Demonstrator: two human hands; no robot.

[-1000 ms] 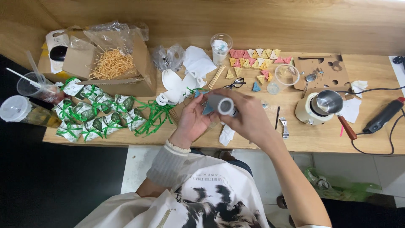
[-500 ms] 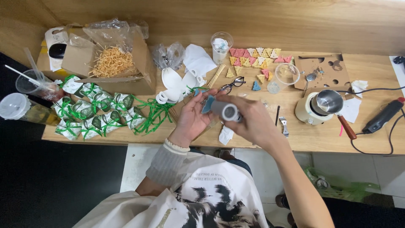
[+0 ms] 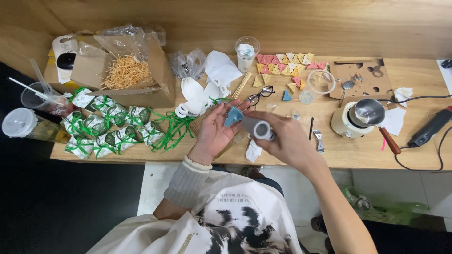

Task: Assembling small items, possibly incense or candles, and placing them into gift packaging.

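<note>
over the front edge of the wooden tabletop (image 3: 423, 155), the left hand (image 3: 214, 131) lies palm-up with loosely spread fingers cradling one blue triangular piece (image 3: 233, 116), while the right hand (image 3: 287, 138) has its fingers wrapped around one grey cylinder (image 3: 258, 128) just beside that piece. behind the hands on the tabletop, one open cardboard box (image 3: 141, 84) holds straw-coloured shreds, one clear cup (image 3: 246, 52) holds crumpled white material, and one small metal pot (image 3: 359, 117) sits right of the hands; left of them lie about ten green-ribboned packets (image 3: 108, 129).
</note>
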